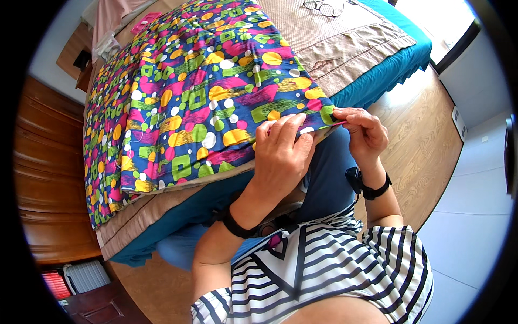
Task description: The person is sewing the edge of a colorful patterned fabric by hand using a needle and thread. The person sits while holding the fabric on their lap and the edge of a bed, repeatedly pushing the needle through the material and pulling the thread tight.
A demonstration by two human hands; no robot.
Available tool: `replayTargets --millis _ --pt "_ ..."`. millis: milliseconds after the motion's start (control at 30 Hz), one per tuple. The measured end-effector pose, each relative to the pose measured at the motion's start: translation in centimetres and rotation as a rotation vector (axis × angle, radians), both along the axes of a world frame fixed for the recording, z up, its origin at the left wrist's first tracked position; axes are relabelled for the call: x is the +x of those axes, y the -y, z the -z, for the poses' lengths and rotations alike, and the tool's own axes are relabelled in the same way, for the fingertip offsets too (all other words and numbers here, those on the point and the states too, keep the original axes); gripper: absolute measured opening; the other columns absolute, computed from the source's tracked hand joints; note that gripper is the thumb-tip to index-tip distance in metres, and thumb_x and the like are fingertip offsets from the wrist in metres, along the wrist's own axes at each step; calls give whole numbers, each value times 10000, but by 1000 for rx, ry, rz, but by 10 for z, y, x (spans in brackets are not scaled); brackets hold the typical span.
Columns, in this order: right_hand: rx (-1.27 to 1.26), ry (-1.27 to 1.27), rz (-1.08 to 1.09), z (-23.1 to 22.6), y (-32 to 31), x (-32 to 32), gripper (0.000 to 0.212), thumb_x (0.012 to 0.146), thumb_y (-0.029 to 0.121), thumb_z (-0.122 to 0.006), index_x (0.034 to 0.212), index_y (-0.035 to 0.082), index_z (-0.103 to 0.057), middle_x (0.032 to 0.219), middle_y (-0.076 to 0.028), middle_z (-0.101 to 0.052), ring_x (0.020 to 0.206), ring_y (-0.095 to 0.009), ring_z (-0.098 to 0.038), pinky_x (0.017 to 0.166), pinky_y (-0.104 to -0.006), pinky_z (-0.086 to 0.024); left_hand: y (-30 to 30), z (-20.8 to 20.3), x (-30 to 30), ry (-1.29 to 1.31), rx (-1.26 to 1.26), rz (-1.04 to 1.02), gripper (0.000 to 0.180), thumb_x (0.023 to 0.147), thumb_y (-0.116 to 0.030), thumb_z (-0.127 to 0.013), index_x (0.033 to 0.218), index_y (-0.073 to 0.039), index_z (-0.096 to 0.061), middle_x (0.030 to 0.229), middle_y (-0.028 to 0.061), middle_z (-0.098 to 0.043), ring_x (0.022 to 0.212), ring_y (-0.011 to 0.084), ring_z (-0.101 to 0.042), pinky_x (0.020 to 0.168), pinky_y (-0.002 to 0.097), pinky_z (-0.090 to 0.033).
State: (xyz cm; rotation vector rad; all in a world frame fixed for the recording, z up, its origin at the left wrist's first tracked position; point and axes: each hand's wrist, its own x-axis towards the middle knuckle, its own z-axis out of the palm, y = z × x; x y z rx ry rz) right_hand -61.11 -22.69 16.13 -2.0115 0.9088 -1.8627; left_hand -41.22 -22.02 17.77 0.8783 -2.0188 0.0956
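Observation:
A large patterned cloth (183, 97), dark blue with yellow, pink, green and white shapes, spreads over the bed. Its near right corner rises toward me. My left hand (281, 154) grips the near edge, with its fingers on top and the thumb beside them. At the corner tip my right hand (367, 134) pinches the cloth, where a bit of pink shows between thumb and forefinger. Whether it also holds something small, such as a needle, I cannot make out. A thin white thread (142, 128) lies loose on the cloth's left part.
Beneath the cloth lie a beige bed mat (350, 59) and a teal sheet (372, 89). Eyeglasses (326, 8) rest at the far side. A pink object (145, 22) sits at the far left. A brown wooden cabinet (54, 178) stands left; wooden floor (418, 140) stretches right.

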Motion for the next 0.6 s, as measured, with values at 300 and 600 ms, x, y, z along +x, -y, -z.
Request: replayTargets --millis 300,600 --pt "-20 -170 103 -7 -10 4 135 850 -115 -646 936 -13 -667 930 -124 -741 916 -237 -694 769 -319 -580 2 1 -21 113 -36 -47 134 774 -156 -722 822 -34 -697 1086 121 -637 1002 269 -605 876 445 -419" --pt "60 -173 145 -3 -17 3 113 854 -66 -684 949 -6 -683 912 -124 -728 825 -186 -642 730 -291 -547 9 -3 -21 55 187 87 95 765 -95 -698 774 -6 -663 1009 112 -638 893 304 -615 737 422 -490"
